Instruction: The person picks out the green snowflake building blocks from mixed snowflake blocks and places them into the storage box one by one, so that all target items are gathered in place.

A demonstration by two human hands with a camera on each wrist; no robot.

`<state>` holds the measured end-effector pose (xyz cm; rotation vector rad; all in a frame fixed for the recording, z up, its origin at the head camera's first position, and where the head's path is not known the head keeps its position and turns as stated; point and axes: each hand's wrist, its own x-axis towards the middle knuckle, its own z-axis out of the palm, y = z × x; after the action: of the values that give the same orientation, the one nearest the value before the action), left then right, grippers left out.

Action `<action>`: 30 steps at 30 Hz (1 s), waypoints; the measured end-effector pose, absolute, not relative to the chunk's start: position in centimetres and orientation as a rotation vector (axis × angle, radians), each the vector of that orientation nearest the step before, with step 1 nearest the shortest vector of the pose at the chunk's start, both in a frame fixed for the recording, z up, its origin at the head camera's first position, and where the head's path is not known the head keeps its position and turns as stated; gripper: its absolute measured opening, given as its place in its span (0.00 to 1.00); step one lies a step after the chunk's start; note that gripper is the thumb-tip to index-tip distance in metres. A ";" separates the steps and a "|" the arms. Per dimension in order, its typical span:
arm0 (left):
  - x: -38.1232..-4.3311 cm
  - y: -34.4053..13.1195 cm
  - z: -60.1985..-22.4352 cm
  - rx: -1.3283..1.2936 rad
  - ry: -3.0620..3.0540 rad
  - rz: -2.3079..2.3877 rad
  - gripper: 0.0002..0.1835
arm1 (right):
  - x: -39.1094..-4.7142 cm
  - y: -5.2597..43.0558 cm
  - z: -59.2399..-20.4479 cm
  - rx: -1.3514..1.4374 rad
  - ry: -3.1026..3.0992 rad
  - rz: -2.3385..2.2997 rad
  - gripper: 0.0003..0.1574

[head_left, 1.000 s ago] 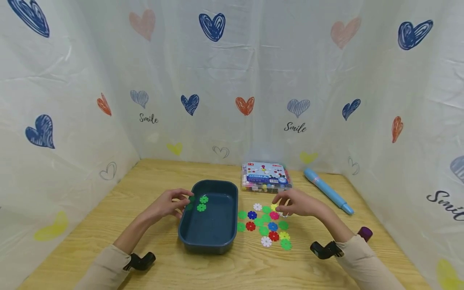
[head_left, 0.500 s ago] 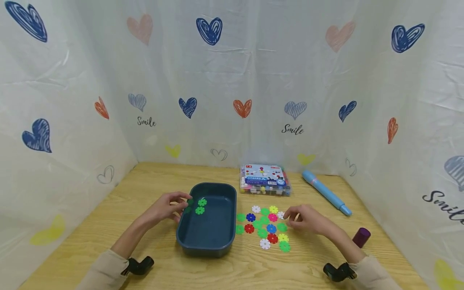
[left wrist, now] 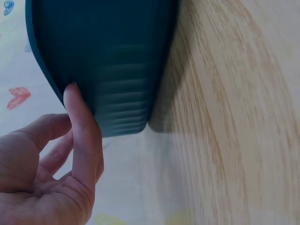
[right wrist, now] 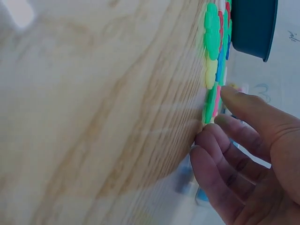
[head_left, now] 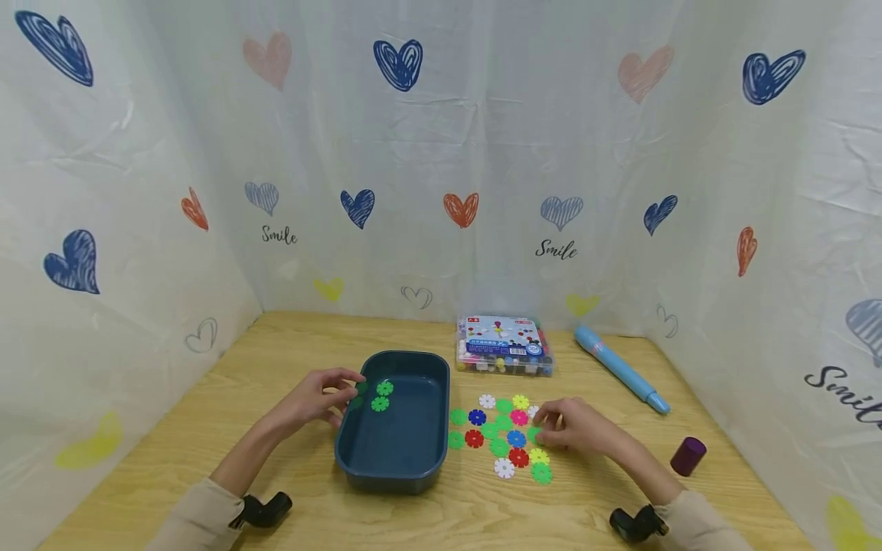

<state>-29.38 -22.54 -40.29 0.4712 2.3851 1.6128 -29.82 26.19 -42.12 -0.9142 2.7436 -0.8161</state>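
Note:
At the left side of a dark blue rectangular basin (head_left: 396,484), my left hand (head_left: 320,398) pinches the rim, with one finger against its outer wall (left wrist: 122,89). Two green snowflake discs (head_left: 382,396) lie inside the basin. Right of it, several flat notched discs in green, red, blue, white, yellow and pink are spread on the table. My right hand (head_left: 575,427) is low at their right edge, thumb and fingers parted around a green disc (head_left: 534,435). In the right wrist view, the thumb and index fingertips are close to a green disc (right wrist: 211,105), with a gap between them.
A clear plastic case (head_left: 505,346) with a printed label and colourful pieces stands behind the discs. A light blue tube (head_left: 622,370) lies at the back right, and a dark purple cylinder (head_left: 688,457) is by the right forearm. A heart-patterned curtain surrounds the table.
My right hand has moved from above the yellow and white discs, first rightward, then down to the green disc at the right edge. My left hand stays at the basin's rim.

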 end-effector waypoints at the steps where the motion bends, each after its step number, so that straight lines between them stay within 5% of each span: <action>1: -29.4 -22.5 -40.4 0.464 2.382 1.615 0.23 | -29.8 26.1 -42.2 -0.905 2.743 -0.815 0.14; 30: -29.2 -22.4 -40.2 0.486 2.389 1.625 0.23 | -29.5 26.5 -42.0 -0.815 2.700 -0.933 0.11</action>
<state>-29.21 -22.43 -40.24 0.4861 2.3887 1.6250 -29.50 26.50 -41.99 -0.8151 2.6996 -0.9332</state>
